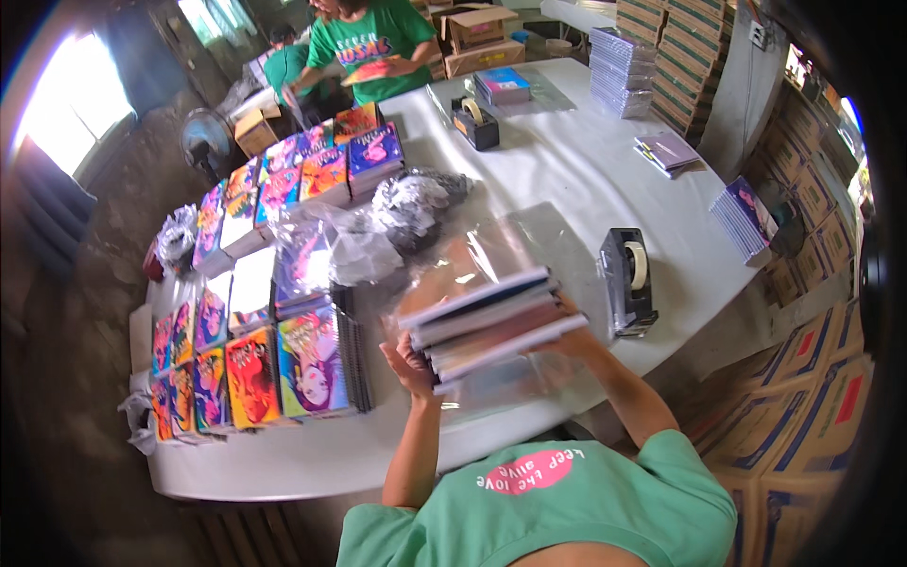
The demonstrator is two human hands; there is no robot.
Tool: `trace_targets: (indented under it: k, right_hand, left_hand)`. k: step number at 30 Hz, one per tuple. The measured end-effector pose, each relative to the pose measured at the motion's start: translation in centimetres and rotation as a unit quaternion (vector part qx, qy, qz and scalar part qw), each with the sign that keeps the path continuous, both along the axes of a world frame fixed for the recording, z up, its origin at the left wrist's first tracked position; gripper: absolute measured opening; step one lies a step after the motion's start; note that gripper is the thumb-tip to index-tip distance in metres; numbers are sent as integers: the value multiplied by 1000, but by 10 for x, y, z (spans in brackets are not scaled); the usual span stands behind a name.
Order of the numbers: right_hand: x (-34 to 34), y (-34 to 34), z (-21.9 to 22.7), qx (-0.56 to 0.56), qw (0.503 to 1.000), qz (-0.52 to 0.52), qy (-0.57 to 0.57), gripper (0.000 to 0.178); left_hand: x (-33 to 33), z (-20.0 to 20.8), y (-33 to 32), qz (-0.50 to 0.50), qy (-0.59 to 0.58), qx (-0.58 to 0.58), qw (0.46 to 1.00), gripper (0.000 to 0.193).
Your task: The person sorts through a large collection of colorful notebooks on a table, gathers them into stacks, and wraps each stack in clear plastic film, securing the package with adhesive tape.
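Between my two hands is a small stack of notebooks [496,321], tilted on edge above the near side of the table and slightly blurred. My left hand [412,369] grips the stack's left end, and my right hand [569,338] closes round its right end, with the fingers partly hidden behind it. Clear plastic sheets or sleeves [529,236] lie under and beyond the stack. Right of my right hand stands a black tape dispenser [624,293] with a roll of tape. Left of my left hand are piles of colourful spiral notebooks [312,364].
Crumpled plastic [364,236] lies mid-table, with a second tape dispenser [475,123] and a notebook stack [503,85] farther off. Wrapped stacks [622,71] stand at the far edge, more notebooks [744,217] at the right. Cartons [784,416] fill the right side. A co-worker [373,47] stands across the table.
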State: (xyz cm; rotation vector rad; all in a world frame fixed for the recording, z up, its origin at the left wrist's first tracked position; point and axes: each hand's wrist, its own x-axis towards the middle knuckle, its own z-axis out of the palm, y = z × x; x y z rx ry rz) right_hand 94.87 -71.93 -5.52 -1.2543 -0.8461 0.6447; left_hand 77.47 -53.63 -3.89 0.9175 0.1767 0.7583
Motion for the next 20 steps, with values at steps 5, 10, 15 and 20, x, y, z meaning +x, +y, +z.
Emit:
trace_targets:
  k: [5, 10, 15, 20]
  right_hand:
    - [29, -7, -30, 25, 997, 60, -33, 115]
    - [38, 6, -36, 52, 991, 50, -110, 115]
    - [38, 3, -42, 5, 974, 9, -225, 103]
    - [46, 6, -63, -44, 979, 22, -199, 100]
  left_hand:
    - [19, -41, -33, 102, 65, 154, 981, 105]
    - [35, -67, -47, 207, 78, 231, 947, 124]
    - [37, -62, -30, 120, 114, 304, 938, 114]
    - [34, -79, -39, 79, 168, 329, 926, 108]
